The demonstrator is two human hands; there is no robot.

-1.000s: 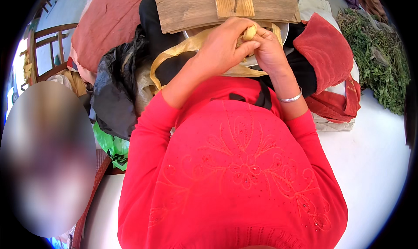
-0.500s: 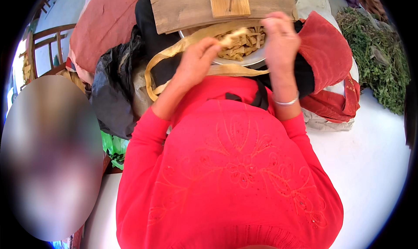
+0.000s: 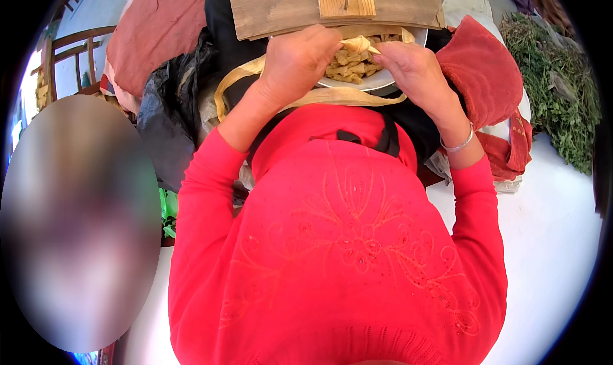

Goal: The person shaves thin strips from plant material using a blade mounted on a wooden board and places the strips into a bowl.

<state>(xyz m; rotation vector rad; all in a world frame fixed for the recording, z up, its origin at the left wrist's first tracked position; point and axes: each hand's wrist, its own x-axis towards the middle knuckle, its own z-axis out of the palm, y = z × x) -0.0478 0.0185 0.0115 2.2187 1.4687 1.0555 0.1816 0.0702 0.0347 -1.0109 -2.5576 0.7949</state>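
Observation:
A tan flat strip (image 3: 357,44) is folded or twisted between my hands, over a white bowl (image 3: 384,80). My left hand (image 3: 299,60) is closed, with its fingertips pinching one side of the fold. From the other side, my right hand (image 3: 418,74) pinches a pointed end between thumb and fingers. Several short tan folded pieces (image 3: 350,70) lie heaped in the bowl. A long tan band loops around the left forearm and across the lap in front of the bowl; whether it joins the held strip I cannot tell.
Just beyond the bowl, a wooden board (image 3: 274,11) carries a small block (image 3: 329,0) with a nail-like rod. Red cushioned cloth (image 3: 482,74) lies at right, with a heap of green plants (image 3: 549,84) farther right. A black plastic bag (image 3: 167,119) sits at left.
My right hand has come down and turned inward beside the left, which has moved up and slightly right. The strip is now gathered in a fold between them.

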